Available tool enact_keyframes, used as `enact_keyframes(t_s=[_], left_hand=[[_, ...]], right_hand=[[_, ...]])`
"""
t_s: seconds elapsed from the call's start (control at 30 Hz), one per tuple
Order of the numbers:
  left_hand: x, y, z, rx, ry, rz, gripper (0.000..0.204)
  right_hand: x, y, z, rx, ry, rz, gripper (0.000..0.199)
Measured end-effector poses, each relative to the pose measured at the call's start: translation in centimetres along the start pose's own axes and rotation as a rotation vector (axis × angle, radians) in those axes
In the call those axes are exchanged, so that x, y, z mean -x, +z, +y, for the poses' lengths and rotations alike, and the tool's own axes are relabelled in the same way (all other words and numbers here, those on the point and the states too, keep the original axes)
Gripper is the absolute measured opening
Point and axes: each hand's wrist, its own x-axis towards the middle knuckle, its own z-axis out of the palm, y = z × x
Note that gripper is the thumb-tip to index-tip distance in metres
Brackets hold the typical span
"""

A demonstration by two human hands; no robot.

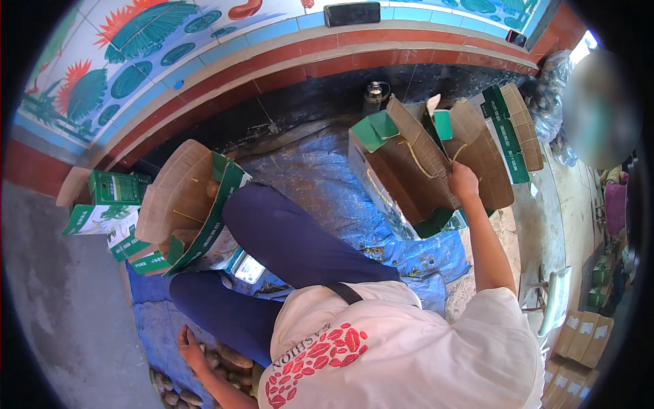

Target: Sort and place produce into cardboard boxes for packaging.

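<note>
My right hand (464,183) is closed on the raised cardboard flap of an open carton (376,189), green and white outside and bare brown inside. Yellow cord handles hang from its flaps, and the carton tilts on a blue tarp (306,163). Low on the left, my left hand (191,349) hangs with its fingers loosely apart, holding nothing that I can see. It is just beside a pile of brown, oval produce (235,360), partly hidden by my leg and forearm; its kind is unclear. Beyond my knees stands a second open carton (178,198) of the same sort.
More green-and-white cartons (112,191) lie at the far left. A metal flask (372,95) stands by the tiled wall, under a ledge bearing a dark flat device (352,14). At right are a clear plastic bag (553,85), a blurred person (603,109) and stacked brown cartons (582,335).
</note>
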Motion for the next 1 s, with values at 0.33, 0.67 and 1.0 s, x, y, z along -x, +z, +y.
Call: enact_keyframes(t_s=[0.33,0.67,1.0], left_hand=[[0.5,1.1,0.9,-0.016,0.048,-0.039,0.029],[1.5,-0.9,10.0,-0.030,0.218,0.053,0.028],[3.2,2.0,19.2,0.247,0.594,0.029,0.026]], right_hand=[[-1.6,3.6,-1.7,0.008,-0.104,-0.180,0.037],[1.4,-3.3,-3.6,0.007,-0.242,0.143,0.030],[-1.2,-17.1,0.8,-0.492,-0.462,0.586,0.037]])
